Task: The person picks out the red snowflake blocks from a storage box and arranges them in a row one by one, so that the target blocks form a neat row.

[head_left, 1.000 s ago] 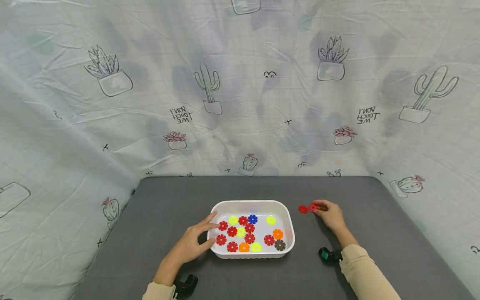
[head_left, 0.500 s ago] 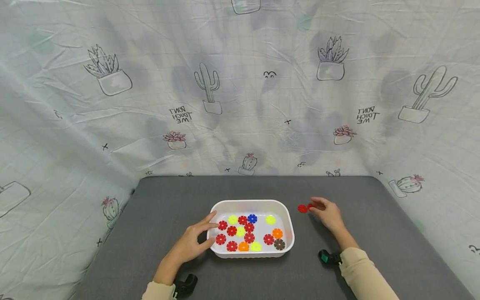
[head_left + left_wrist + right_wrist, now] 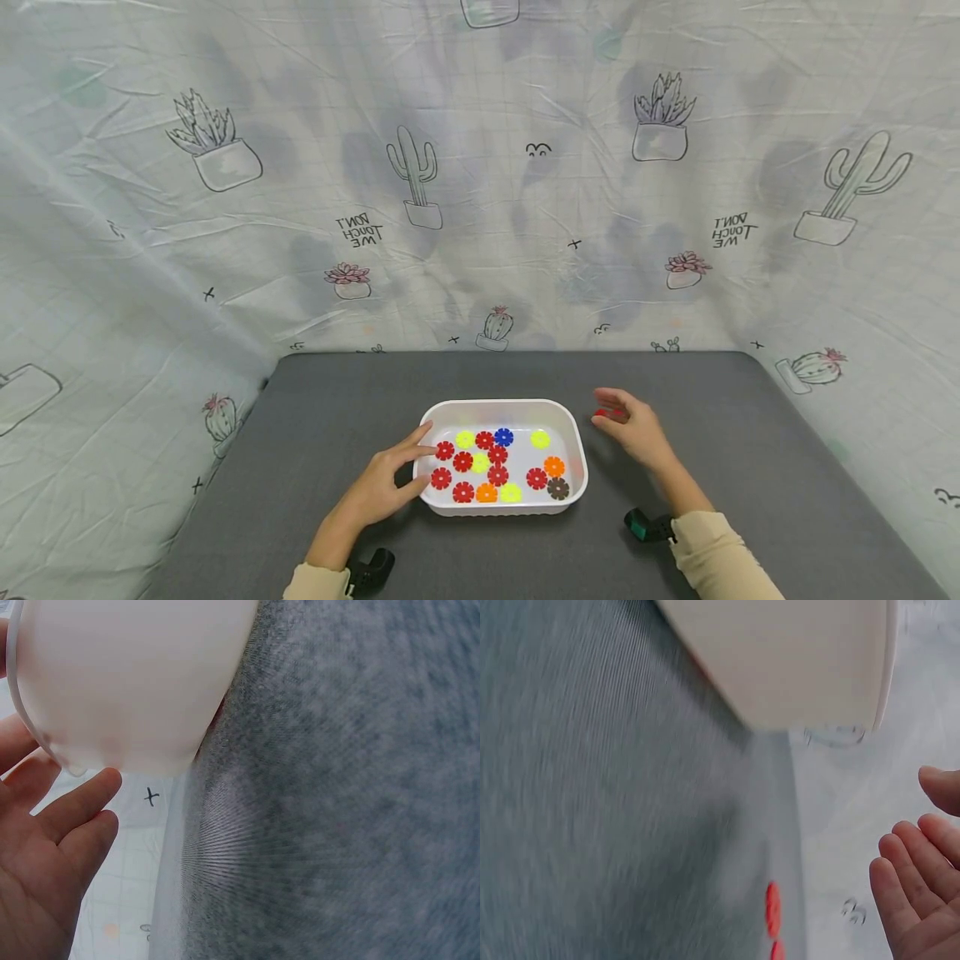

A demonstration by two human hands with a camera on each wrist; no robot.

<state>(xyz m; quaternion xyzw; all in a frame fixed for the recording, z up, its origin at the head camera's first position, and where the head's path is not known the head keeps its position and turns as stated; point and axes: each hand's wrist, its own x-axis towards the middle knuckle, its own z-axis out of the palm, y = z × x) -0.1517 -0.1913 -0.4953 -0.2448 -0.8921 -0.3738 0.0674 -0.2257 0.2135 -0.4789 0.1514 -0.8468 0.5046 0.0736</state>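
Note:
A white plastic tray (image 3: 501, 510) holds several notched, flower-shaped discs, such as red (image 3: 462, 462), yellow-green (image 3: 540, 438), orange (image 3: 553, 467), a blue disc (image 3: 503, 437) and a dark brown disc (image 3: 557, 488). My left hand (image 3: 381, 485) holds the tray's left end, with fingers on both sides of the rim in the left wrist view. My right hand (image 3: 634, 427) hovers right of the tray with spread fingers and nothing in its grasp. Partly hidden behind it, two red discs (image 3: 773, 909) lie side by side on the table in the right wrist view.
A grey cloth-covered table (image 3: 360, 383) lies under everything. Behind and beside it hangs a white curtain (image 3: 480, 183) printed with cacti. Each wrist carries a black camera, one at the left (image 3: 371, 572) and one at the right (image 3: 647, 527).
My right hand has let go of a red disc beside another on the table, then moved left toward the tray. The left hand has stayed at the tray.

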